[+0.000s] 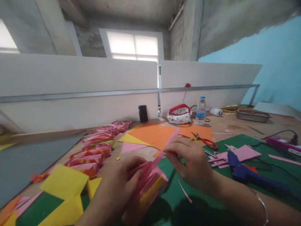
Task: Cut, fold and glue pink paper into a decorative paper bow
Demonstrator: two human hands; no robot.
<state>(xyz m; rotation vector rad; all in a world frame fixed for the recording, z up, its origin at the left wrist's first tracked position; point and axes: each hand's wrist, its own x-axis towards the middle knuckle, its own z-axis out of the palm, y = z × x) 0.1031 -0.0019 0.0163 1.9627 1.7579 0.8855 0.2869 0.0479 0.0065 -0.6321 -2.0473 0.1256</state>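
Observation:
My left hand [131,179] is wrapped around a small pink paper bag [147,194] with a yellow band on its side, above the green cutting mat [174,201]. Between the pinched thumb and fingers of my right hand [188,158] is a thin pink paper strip [170,139], whose lower end reaches the top of the bag. Whether the strip is fixed to the bag I cannot tell. The bag's lower part is blurred and partly hidden by my left hand.
Finished-looking pink and orange paper bags [90,160] line the left. Yellow sheets [64,182] lie nearby. To the right are red-handled scissors [209,142], pink scraps [246,152] and a blue glue gun [244,172]. Behind stand a phone [143,113], a pouch [179,115] and a water bottle [201,112].

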